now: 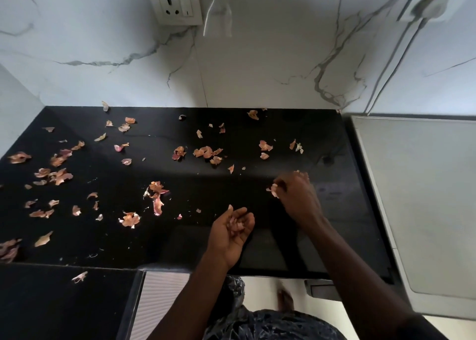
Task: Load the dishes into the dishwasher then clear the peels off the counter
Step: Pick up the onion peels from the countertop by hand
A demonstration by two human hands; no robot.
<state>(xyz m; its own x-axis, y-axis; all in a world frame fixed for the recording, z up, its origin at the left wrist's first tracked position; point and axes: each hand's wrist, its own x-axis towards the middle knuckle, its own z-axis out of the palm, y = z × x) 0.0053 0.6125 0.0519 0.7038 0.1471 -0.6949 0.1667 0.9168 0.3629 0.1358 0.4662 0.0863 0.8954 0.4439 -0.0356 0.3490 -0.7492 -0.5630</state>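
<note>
left hand [230, 235] cups peels [238, 225] | right hand [297, 196] pinches peel [274, 190] | axis unclear

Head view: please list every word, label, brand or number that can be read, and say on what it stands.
None can be read.
The wall socket shows no letters.
Faint pale marks on the black counter, beside the right hand, are too blurred to read.
The peels carry no print.
</note>
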